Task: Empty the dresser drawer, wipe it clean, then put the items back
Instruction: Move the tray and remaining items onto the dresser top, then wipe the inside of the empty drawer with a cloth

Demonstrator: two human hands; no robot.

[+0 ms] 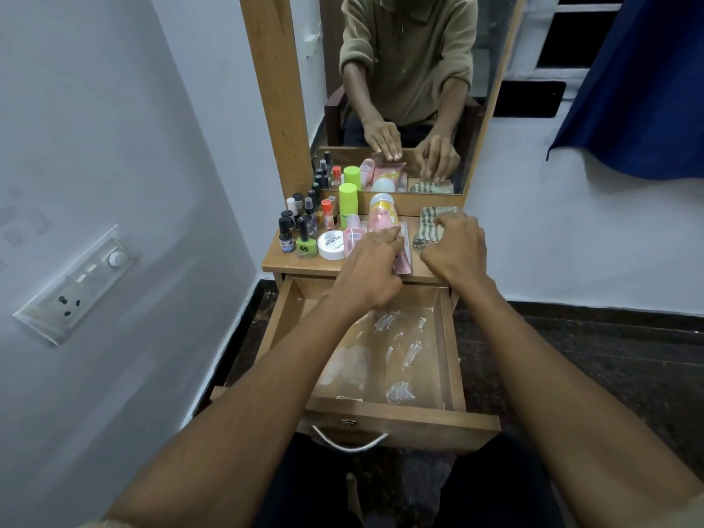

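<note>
drawer (384,417) hangs pulled out under the dresser top (289,262), holding only clear plastic bags (381,356) lying flat on its wooden floor. left hand (371,268) reaches over it, fingers pinched on a pink packet (404,257) at the top's front edge, beside a pink can (383,217). right hand (455,247) rests curled on a checked cloth (428,226); whether it grips the cloth, i cannot tell. nail polish bottles (301,226), a white jar (330,245) and a green-capped bottle (348,203) crowd the top's left side, before the mirror (404,89).
</note>
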